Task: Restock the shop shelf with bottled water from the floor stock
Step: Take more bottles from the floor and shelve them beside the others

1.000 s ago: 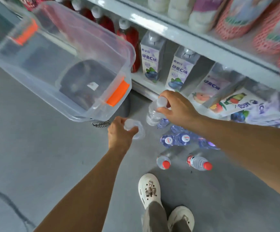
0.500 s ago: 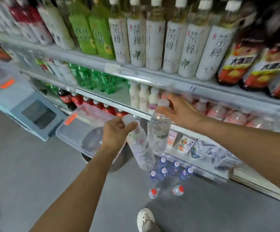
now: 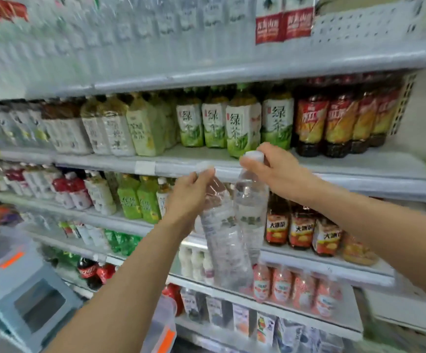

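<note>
Head view, shop aisle w/ drinks shelves. Two hands up, each w/ one clear water bottle, held in front of the mid shelves, not yet on any shelf. Grip of left hand is closed round the neck of the left water bottle, which tilts, base toward lower right. Grip of right hand pinches the white cap of the right water bottle, nearly upright. Bottle bodies overlap, prob. touching. The top shelf holds pale bottles, too blurred to count, w/ bare space at its right end: likely the target. To do it well: lift both above the shelf lip, straighten the tilted one, set bases down one at a time, slide back, labels out. Counts: 2 hands, 2 water bottles, 4 green-tea bottles w/ readable labels on the shelf behind; 1 clear bin w/ orange latch, bottom.
</note>
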`<state>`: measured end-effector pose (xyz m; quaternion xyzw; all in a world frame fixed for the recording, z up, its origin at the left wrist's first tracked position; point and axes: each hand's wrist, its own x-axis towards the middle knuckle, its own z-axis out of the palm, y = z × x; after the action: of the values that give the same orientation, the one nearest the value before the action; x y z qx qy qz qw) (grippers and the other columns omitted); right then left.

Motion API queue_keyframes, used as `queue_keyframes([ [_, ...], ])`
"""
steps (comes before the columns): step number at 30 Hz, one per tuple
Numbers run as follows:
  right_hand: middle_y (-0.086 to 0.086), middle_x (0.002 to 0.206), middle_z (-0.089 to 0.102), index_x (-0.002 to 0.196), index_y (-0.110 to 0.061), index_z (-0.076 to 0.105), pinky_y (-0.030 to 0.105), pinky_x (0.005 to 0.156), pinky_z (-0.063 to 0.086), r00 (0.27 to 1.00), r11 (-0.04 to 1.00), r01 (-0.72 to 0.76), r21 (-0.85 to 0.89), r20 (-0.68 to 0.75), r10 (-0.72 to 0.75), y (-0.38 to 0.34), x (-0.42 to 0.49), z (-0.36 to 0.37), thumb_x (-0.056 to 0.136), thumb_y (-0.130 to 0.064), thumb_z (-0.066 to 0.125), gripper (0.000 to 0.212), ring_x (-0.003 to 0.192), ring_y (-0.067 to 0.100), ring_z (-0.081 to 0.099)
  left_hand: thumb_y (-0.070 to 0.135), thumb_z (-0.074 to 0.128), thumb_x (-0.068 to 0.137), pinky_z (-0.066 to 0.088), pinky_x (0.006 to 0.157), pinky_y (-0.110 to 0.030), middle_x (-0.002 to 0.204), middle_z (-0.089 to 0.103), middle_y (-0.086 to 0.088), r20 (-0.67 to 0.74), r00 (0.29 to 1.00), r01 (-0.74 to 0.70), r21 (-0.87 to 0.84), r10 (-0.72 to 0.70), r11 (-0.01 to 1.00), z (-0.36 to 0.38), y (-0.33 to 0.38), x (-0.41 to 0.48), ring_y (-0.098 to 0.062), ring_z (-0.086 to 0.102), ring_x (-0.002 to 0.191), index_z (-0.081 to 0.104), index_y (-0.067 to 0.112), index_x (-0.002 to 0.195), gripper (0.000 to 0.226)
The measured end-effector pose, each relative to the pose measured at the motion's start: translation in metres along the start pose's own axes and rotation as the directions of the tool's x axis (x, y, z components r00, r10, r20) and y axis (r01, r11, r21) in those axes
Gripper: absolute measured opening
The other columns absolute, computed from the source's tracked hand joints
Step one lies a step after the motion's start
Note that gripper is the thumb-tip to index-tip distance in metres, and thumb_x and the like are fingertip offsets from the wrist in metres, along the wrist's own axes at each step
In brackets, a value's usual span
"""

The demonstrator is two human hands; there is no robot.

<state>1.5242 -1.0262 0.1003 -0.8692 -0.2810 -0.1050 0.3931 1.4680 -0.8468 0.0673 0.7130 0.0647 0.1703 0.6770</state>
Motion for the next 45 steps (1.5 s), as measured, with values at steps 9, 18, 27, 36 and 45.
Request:
queue_keyframes([
  [9, 0.002, 0.089, 0.074, 0.094, -0.009, 0.064, 0.046, 0.088, 0.055, 0.994, 0.989, 0.06, 0.133, -0.1, -0.047, -0.054, 0.034, -0.11, 0.097, -0.047, 0.05, 0.041, 0.087, 0.019, 0.072, 0.036, 0.045, 0.1, 0.053, 0.086, -0.044, 0.076, 0.074, -0.008, 0.123, 0.974, -0.194, 0.036, 0.188, 0.98, 0.039, 0.133, 0.02, -0.026, 0.066, 0.084, 0.069, -0.001, 0.086, 0.046],
  [18, 0.001, 0.079, 0.076, 0.086, -0.005, 0.067, 0.019, 0.066, 0.051, 0.969, 0.994, 0.098, 0.041, -0.233, -0.086, -0.092, 0.072, -0.163, 0.099, -0.047, 0.044, 0.05, 0.071, 0.009, 0.072, 0.033, 0.046, 0.102, 0.053, 0.072, -0.035, 0.071, 0.073, -0.01, 0.215, 0.94, -0.266, -0.031, 0.266, 0.964, 0.054, 0.204, 0.061, -0.023, 0.068, 0.065, 0.064, 0.007, 0.072, 0.043],
  [27, -0.001, 0.08, 0.074, 0.096, -0.009, 0.068, 0.02, 0.066, 0.051, 0.905, 0.996, 0.077, -0.046, -0.415, -0.089, -0.119, 0.129, -0.202, 0.102, -0.047, 0.04, 0.047, 0.067, 0.005, 0.069, 0.033, 0.042, 0.104, 0.049, 0.072, -0.033, 0.064, 0.072, -0.004, 0.274, 0.899, -0.344, -0.046, 0.343, 0.938, 0.044, 0.245, 0.122, -0.016, 0.07, 0.06, 0.062, 0.009, 0.07, 0.046],
  [36, -0.003, 0.08, 0.064, 0.109, -0.006, 0.061, 0.022, 0.057, 0.036, 0.771, 0.985, 0.004, -0.175, -0.627, -0.115, -0.124, 0.174, -0.256, 0.101, -0.051, 0.04, 0.05, 0.068, 0.006, 0.058, 0.035, 0.042, 0.103, 0.038, 0.083, -0.038, 0.063, 0.07, 0.0, 0.238, 0.88, -0.415, -0.034, 0.411, 0.909, 0.047, 0.271, 0.172, -0.008, 0.069, 0.059, 0.059, 0.011, 0.071, 0.044],
  [45, -0.005, 0.074, 0.057, 0.098, -0.005, 0.055, 0.038, 0.087, 0.051, 0.79, 0.975, -0.062, -0.213, -0.607, -0.082, -0.085, 0.205, -0.29, 0.1, -0.047, 0.043, 0.044, 0.068, 0.017, 0.058, 0.036, 0.051, 0.098, 0.052, 0.055, -0.024, 0.087, 0.073, -0.014, 0.044, 0.883, -0.46, -0.114, 0.467, 0.881, 0.068, 0.311, 0.207, -0.019, 0.069, 0.067, 0.061, 0.007, 0.091, 0.031],
])
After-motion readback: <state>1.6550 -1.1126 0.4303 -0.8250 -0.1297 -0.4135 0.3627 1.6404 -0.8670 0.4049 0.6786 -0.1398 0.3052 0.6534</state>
